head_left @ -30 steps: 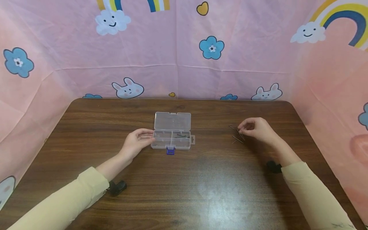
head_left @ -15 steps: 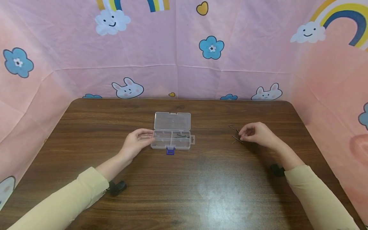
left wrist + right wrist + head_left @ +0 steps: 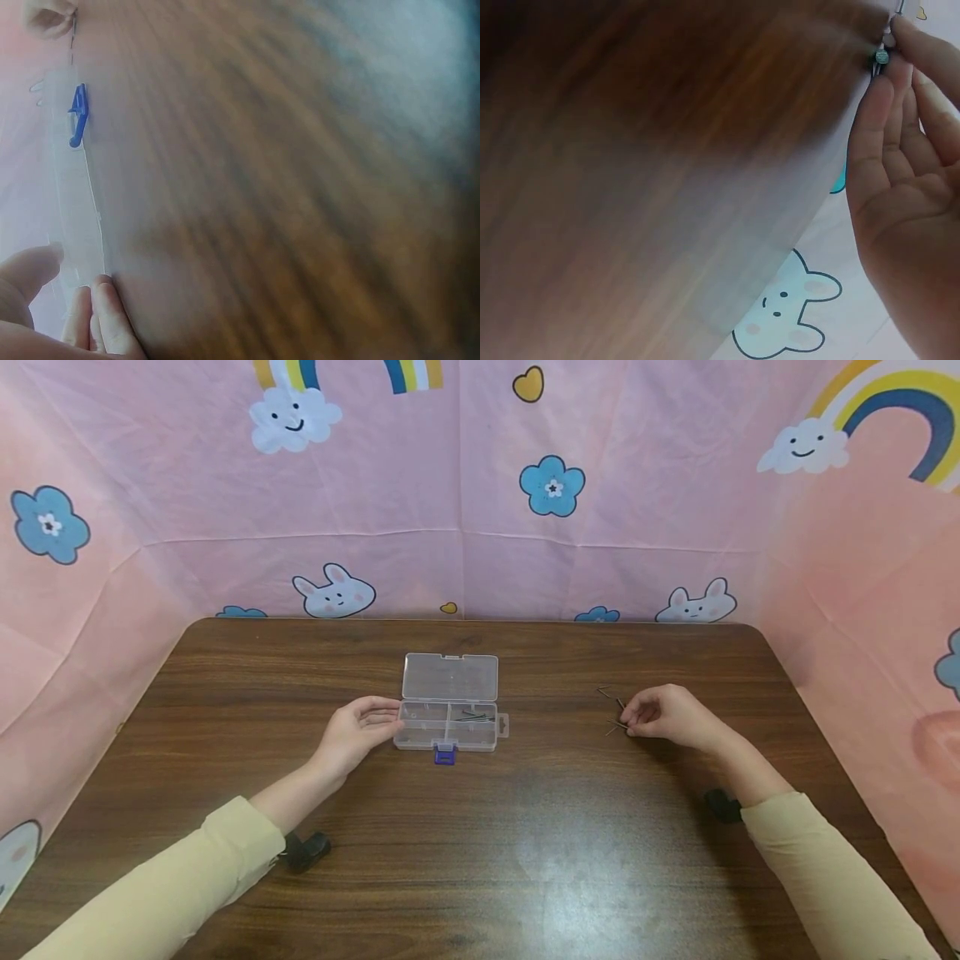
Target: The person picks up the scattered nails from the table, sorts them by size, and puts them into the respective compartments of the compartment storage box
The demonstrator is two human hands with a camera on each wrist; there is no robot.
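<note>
A clear plastic compartment box [image 3: 424,746] with a blue clasp [image 3: 445,755] lies with its lid [image 3: 450,677] raised. Several dark nails [image 3: 476,717] are in its back right compartment. My left hand [image 3: 358,727] holds the box's left end, thumb and fingertips against it, also visible in the left wrist view. To the right of the box, my right hand [image 3: 667,718] pinches at a thin nail [image 3: 882,57] by its head, low over the table. Another loose nail [image 3: 603,692] lies just beyond the fingertips. The fingers partly hide the nails there.
The brown wood-grain table [image 3: 480,860] runs back to a pink patterned cloth [image 3: 510,577] that also hangs at both sides. A hanging tab [image 3: 503,724] sticks out from the box's right end. Dark wrist-camera mounts [image 3: 306,852] sit under both forearms.
My right hand has moved slightly toward me, and its fingertips now cover part of the nearer nail. My left hand and the box have stayed in place.
</note>
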